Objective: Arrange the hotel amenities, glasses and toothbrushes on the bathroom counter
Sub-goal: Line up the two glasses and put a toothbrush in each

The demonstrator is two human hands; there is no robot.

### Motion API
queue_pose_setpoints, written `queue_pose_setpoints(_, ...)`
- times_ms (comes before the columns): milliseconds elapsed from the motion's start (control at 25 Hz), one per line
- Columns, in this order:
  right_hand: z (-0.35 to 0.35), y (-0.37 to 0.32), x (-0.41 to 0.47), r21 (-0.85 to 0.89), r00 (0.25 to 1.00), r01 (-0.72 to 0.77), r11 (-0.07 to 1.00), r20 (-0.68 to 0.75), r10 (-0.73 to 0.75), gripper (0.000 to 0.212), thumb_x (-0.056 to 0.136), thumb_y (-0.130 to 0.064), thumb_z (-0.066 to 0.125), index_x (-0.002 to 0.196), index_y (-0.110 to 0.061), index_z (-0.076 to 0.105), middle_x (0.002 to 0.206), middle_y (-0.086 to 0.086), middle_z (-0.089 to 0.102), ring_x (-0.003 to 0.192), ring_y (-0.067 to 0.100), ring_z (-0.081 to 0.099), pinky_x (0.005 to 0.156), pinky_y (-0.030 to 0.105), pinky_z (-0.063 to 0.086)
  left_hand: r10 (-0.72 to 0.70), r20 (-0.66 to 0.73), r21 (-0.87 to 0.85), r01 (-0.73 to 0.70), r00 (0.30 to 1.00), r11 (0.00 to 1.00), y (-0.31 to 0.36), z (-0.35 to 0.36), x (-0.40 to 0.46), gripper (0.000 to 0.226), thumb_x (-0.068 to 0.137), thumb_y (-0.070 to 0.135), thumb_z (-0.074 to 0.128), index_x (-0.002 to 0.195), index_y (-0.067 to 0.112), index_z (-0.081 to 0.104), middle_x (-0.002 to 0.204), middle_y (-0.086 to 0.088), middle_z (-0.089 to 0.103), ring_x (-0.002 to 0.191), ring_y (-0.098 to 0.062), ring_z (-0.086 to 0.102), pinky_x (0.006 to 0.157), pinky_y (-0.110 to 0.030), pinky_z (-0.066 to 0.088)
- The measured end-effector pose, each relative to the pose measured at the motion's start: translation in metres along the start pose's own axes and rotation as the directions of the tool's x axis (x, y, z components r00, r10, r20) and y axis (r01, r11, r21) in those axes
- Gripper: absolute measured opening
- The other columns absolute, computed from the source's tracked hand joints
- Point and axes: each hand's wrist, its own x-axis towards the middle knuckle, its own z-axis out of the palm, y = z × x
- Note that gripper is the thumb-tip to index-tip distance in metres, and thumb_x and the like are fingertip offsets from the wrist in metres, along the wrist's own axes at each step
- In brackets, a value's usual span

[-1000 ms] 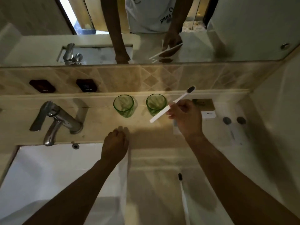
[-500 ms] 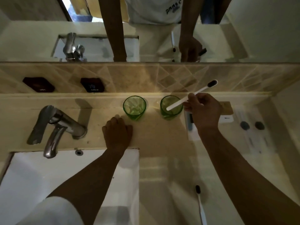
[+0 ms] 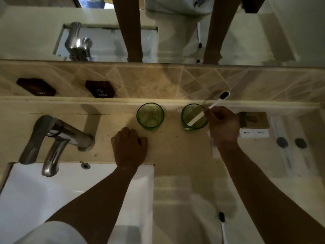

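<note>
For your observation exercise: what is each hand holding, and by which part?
The right hand pinches the white toothbrush mid-handle. The left hand holds nothing.

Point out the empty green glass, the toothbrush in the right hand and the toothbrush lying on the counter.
empty green glass (image 3: 150,116): head view, on its open mouth.
toothbrush in the right hand (image 3: 196,118): head view, on the white handle inside the other glass.
toothbrush lying on the counter (image 3: 222,216): head view, on its dark bristle head.

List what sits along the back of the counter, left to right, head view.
Faucet → left green glass → right green glass holding the toothbrush → brown box → two sachets with dark caps.
</note>
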Motion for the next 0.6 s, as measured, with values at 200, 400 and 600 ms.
queue_pose_setpoints(200,0.0018,-0.001,0.0,-0.026,0.998,0.049,0.998,-0.03,-0.05,0.022,0.086,-0.037,0.073,0.101,-0.021,0.075,0.093,0.0,0.073,0.08,0.01,0.065,0.079,0.029,0.054,0.002,-0.003,-0.001,-0.002,1.0,1.0,-0.0003,0.0013,-0.0003,0.026,0.087,0.035,0.055,0.075,0.012,0.052,0.081,-0.007,0.05,0.079,-0.03,0.049,0.077,-0.043,0.039)
queue_pose_setpoints(400,0.0073,0.0016,0.0033,-0.035,1.0,-0.002,0.999,-0.028,0.001,0.021,0.087,-0.04,0.071,0.098,-0.022,0.075,0.09,-0.001,0.074,0.077,0.008,0.064,0.077,0.024,0.051,0.004,-0.002,0.004,-0.004,1.0,1.0,-0.0002,0.0017,0.0,0.026,0.087,0.034,0.056,0.075,0.011,0.053,0.08,-0.008,0.051,0.077,-0.03,0.05,0.076,-0.042,0.039)
queue_pose_setpoints(600,0.0084,0.0037,0.006,-0.045,1.0,-0.018,0.999,0.003,0.019,0.022,0.087,-0.04,0.072,0.097,-0.021,0.075,0.087,-0.005,0.072,0.072,0.0,0.061,0.066,0.003,0.04,-0.004,0.021,0.031,0.004,1.0,1.0,-0.0008,0.0037,0.0005,0.028,0.088,0.036,0.054,0.076,0.011,0.053,0.082,-0.008,0.051,0.079,-0.029,0.05,0.077,-0.043,0.039)
